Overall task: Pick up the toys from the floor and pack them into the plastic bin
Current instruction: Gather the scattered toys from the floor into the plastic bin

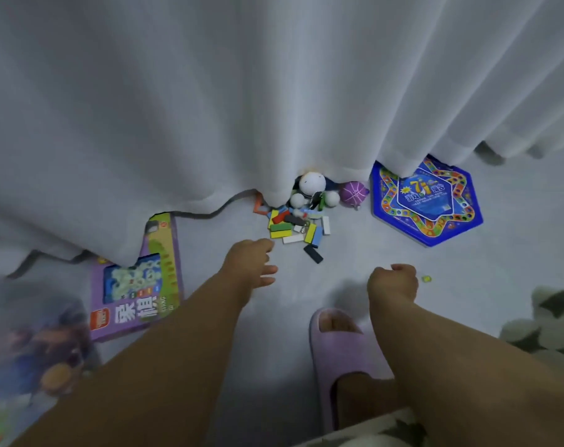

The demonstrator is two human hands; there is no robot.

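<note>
Both arms reach forward and down toward a heap of coloured wooden blocks (295, 229) lying on the pale floor (355, 253) at the hem of a white curtain (274, 91). The left hand (251, 262) hangs just short of the heap with its fingers loosely spread and nothing in them, placed, it seems, to gather the nearest blocks. The right hand (393, 282) is curled into a fist above the floor; whether it already holds something small cannot be told, though a tiny yellow-green piece (426, 279) lies just beside it. Behind the blocks, half tucked under the curtain, sit a white plush figure (311, 188) and a small purple ball (354, 192), touching the heap or nearly so. A blue hexagonal game box (427, 204) lies flat to the right, its far corner under the curtain, and a purple boxed toy (138, 285) lies flat to the left, likewise partly covered. At the lower left a blurred, see-through container (25, 350) shows mixed colours inside; it is probably the plastic bin, already holding some toys, but the blur prevents naming them. A lilac slipper (335, 350) stands between the arms.
</note>
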